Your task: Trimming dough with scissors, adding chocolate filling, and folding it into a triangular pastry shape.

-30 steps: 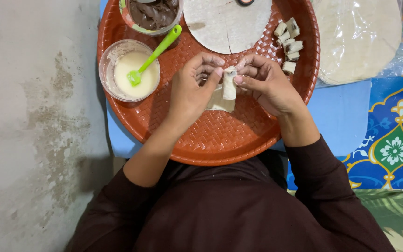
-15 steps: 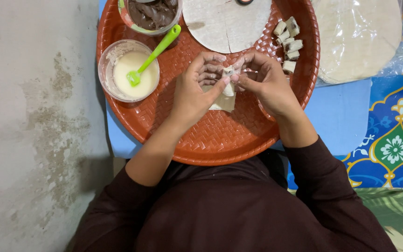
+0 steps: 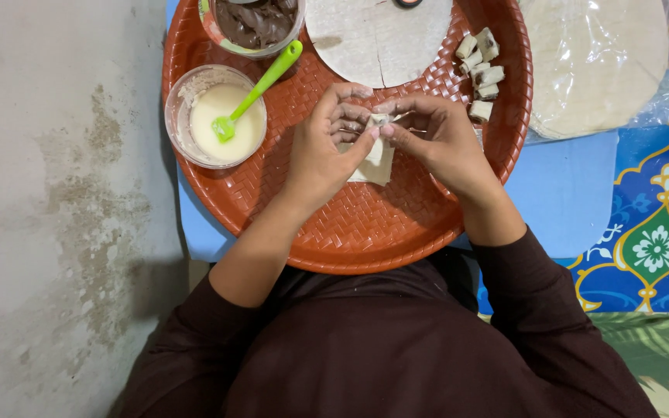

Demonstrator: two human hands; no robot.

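Observation:
Over the middle of a round orange woven tray (image 3: 365, 232), my left hand (image 3: 323, 151) and my right hand (image 3: 439, 139) meet. Between their fingertips they pinch a small pale dough wrapper (image 3: 375, 159), folded at the top, its lower flap hanging toward the tray. My thumbs and forefingers cover the wrapper's upper end, so its filling is hidden. Several finished small rolls (image 3: 482, 66) lie on the tray just beyond my right hand.
A clear bowl of white paste (image 3: 214, 116) with a green spatula (image 3: 261, 85) stands at the tray's left. A bowl of brown filling (image 3: 255, 22) and a cut round flatbread (image 3: 377, 35) lie at the far side. Bagged flatbreads (image 3: 594, 62) rest right, on a blue table (image 3: 563, 193).
Both hands lifted the wrapper slightly away from me and folded its top tighter; my fingers have closed in more over its upper end.

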